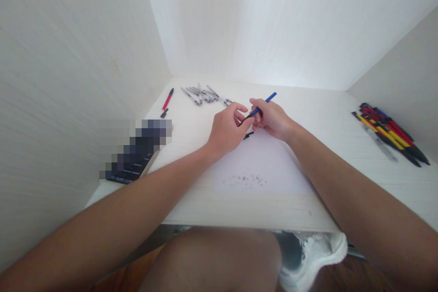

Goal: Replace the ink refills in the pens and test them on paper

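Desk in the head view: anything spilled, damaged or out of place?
Nothing looks spilled or damaged. One red-and-black pen lies on the left with a loose black piece, perhaps a cap, near it, apart from the bunch of red and yellow pens on the right; that separation looks slightly odd.

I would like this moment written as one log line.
right hand: holds blue pen; left hand: at pen's black end; under hands: spotted white paper; right side: pile of pens
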`<state>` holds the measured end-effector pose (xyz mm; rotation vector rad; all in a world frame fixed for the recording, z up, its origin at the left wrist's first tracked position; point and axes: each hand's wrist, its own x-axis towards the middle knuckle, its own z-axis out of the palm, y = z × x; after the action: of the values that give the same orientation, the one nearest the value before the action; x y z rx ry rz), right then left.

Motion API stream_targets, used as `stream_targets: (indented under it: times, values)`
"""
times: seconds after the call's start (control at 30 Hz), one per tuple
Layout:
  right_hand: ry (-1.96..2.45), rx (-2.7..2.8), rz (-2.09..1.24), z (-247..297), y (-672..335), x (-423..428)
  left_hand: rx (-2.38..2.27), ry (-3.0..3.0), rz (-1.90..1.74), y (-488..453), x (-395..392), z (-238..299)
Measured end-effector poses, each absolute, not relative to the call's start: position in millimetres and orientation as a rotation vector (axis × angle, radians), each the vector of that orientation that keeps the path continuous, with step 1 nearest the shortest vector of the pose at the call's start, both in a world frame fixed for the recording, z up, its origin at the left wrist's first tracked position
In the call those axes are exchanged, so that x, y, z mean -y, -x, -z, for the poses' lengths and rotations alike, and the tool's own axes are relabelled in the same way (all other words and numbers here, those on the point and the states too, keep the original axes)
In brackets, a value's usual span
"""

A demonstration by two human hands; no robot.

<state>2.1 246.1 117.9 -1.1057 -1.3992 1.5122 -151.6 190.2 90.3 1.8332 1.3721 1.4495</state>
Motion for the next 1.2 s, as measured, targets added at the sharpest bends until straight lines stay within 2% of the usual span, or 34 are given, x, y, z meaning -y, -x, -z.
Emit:
stream_targets:
  times: [0.37,0.63,1.2]
  values:
    - [1.098,1.386,-1.535,-119.3,-4.5,-246.8,-1.309,-1.79,-1.306,152.2,-186.7,-94.1]
    - [1.057,1.227,-1.653,-122.6,-7.3,-249.5,-1.366,-1.831,-1.328,154.7,-188.7,-94.7]
    - [1.056,1.24,-1.65,-117.8,-3.8,-248.7,-1.368,-1.848,-1.27,152.8,-184.6,-94.4]
